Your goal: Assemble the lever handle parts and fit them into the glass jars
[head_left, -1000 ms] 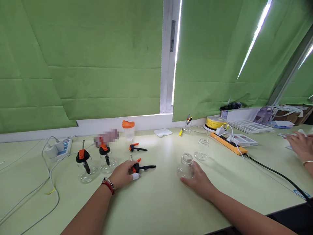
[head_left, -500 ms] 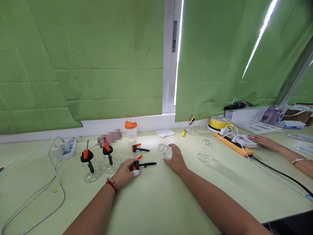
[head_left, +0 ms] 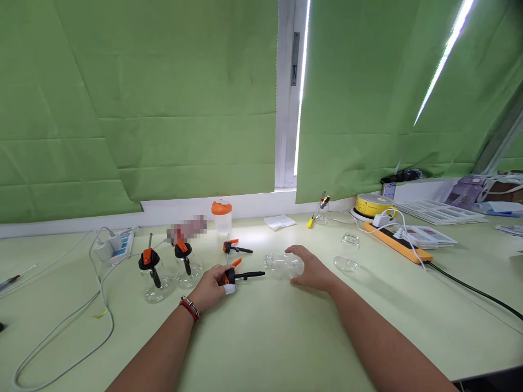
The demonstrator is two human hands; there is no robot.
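My left hand (head_left: pixel 213 287) is closed on a black sprayer top with an orange lever (head_left: pixel 231 275), its black nozzle pointing right. A white wrap covers the thumb tip. To the right, my right hand (head_left: pixel 312 269) grips the base end of a clear glass bottle (head_left: pixel 283 264), held sideways with its open neck toward the left. Just behind my left hand lies a second black and orange sprayer top (head_left: pixel 237 247). Two glass bottles (head_left: pixel 159 288) (head_left: pixel 189 274) fitted with black and orange tops stand to the left. Another clear glass bottle (head_left: pixel 346 263) stands right of my right hand.
An orange-lidded cup (head_left: pixel 222 218) and a folded white tissue (head_left: pixel 279 222) are by the wall. On the right are an orange power strip (head_left: pixel 398 243), a yellow roll (head_left: pixel 372 207) and white trays (head_left: pixel 441 211). White cables (head_left: pixel 110 321) loop across the left side.
My right hand has shifted right along the bottle to its base, and the bottle has swung so its neck points left. A co-worker's hand at the right has gone from view.
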